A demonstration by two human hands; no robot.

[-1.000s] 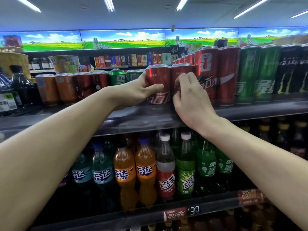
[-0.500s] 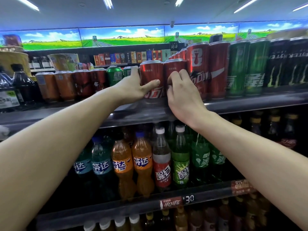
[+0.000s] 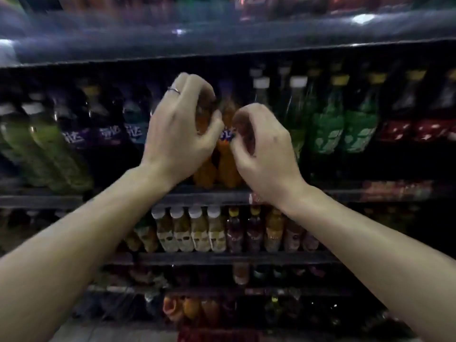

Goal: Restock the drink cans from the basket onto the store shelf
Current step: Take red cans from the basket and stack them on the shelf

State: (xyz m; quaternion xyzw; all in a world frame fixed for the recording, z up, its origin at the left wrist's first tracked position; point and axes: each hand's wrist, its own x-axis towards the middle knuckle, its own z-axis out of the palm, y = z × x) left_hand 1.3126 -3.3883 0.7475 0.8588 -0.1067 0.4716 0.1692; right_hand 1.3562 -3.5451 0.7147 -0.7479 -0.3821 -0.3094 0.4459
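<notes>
Left hand [image 3: 176, 134] and right hand [image 3: 262, 154], fingers loosely curled, grasp nothing, side by side with a narrow gap, before orange bottles [image 3: 217, 166]. Green bottles [image 3: 343, 129] stand right of the right hand. The shelf edge [image 3: 222, 49] runs above the hands. Earlier, both hands touched red cans, now blurred above [image 3: 256, 6].

white "芬达" on dark bottle labels [image 3: 106, 133]; other labels blurred, unreadable

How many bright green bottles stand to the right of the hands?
2: one green bottle just right of the right hand, the second beside it on its right. Others may be hidden behind.
</notes>
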